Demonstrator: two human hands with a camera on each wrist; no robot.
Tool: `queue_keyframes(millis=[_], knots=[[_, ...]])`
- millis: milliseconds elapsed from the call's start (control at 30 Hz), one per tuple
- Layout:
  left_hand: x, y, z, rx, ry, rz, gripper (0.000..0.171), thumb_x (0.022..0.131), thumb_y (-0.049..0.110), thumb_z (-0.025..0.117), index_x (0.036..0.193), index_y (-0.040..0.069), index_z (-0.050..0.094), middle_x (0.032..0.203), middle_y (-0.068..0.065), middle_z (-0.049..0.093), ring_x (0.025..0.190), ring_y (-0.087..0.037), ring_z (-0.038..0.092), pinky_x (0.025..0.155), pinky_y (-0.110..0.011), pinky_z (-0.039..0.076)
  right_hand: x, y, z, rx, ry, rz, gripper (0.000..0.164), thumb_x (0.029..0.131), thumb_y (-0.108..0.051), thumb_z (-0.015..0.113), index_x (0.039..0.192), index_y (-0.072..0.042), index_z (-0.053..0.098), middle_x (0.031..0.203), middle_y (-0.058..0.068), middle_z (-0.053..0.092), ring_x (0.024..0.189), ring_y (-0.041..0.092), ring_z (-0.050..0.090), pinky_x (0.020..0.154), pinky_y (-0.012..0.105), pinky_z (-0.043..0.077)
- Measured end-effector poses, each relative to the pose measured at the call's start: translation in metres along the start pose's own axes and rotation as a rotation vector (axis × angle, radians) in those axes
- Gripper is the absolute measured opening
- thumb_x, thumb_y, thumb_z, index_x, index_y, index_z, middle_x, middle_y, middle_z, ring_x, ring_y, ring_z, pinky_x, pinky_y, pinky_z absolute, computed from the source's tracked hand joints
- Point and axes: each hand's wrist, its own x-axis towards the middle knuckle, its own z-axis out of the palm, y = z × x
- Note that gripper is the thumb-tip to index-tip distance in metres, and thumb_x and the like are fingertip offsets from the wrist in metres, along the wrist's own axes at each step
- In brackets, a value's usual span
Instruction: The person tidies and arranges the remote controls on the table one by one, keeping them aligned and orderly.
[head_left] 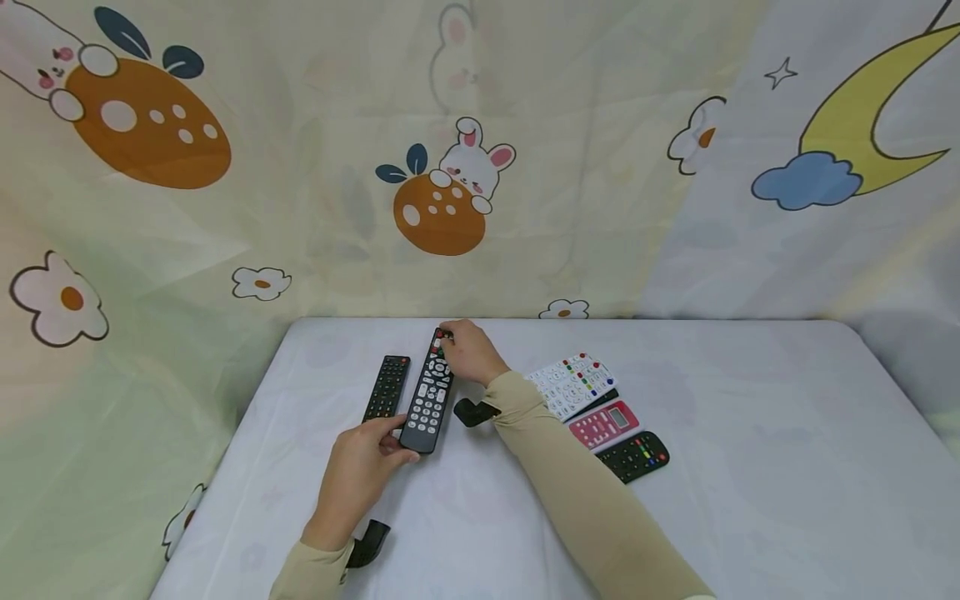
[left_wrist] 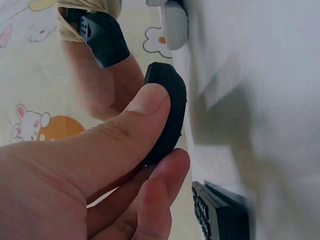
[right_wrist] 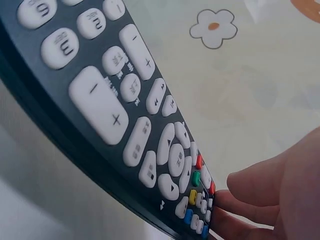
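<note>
A long black remote control [head_left: 427,404] with white buttons is held up off the table between both hands, its shadow falling on the cloth in the left wrist view. My left hand [head_left: 356,475] pinches its near end between thumb and fingers [left_wrist: 170,170]. At the far end, by the red and coloured buttons, my right hand [head_left: 472,354] grips it, with fingers behind the end in the right wrist view. Just left of it lies a second black remote control [head_left: 388,385], its lower end hidden behind the left hand.
Right of the right forearm, a white remote control [head_left: 576,383], a pink calculator [head_left: 604,423] and a black remote control [head_left: 637,456] with coloured buttons lie in a row, partly covered by the sleeve. A white cloth covers the table [head_left: 780,467]; a printed curtain [head_left: 600,208] hangs behind.
</note>
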Motion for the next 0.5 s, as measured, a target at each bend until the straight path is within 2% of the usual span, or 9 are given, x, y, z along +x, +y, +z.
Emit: queue_keyframes(millis=[167, 367, 500], knots=[[-0.001, -0.003, 0.0, 0.006, -0.006, -0.018, 0.059, 0.066, 0.009, 0.093, 0.12, 0.0, 0.072, 0.089, -0.005, 0.072, 0.071, -0.006, 0.066, 0.062, -0.024, 0.053, 0.004, -0.002, 0.007, -0.001, -0.013, -0.009, 0.039, 0.105, -0.012, 0.047, 0.14, 0.001, 0.055, 0.143, 0.018, 0.054, 0.134, 0.029, 0.049, 0.112, 0.042, 0.038], [-0.002, -0.006, 0.0, 0.035, 0.004, -0.002, 0.06, 0.065, 0.009, 0.093, 0.119, -0.001, 0.071, 0.1, -0.011, 0.073, 0.075, -0.01, 0.068, 0.063, -0.026, 0.054, 0.008, -0.003, 0.016, -0.008, -0.028, -0.005, 0.038, 0.104, -0.013, 0.047, 0.139, 0.0, 0.057, 0.143, 0.018, 0.054, 0.135, 0.029, 0.049, 0.112, 0.042, 0.038], [-0.003, -0.008, 0.001, 0.058, 0.01, 0.008, 0.06, 0.065, 0.009, 0.093, 0.119, -0.001, 0.071, 0.101, -0.012, 0.073, 0.075, -0.012, 0.069, 0.064, -0.029, 0.054, 0.011, -0.003, 0.02, -0.013, -0.039, 0.014, 0.038, 0.105, -0.014, 0.047, 0.139, -0.002, 0.058, 0.143, 0.017, 0.054, 0.134, 0.029, 0.05, 0.112, 0.041, 0.038]])
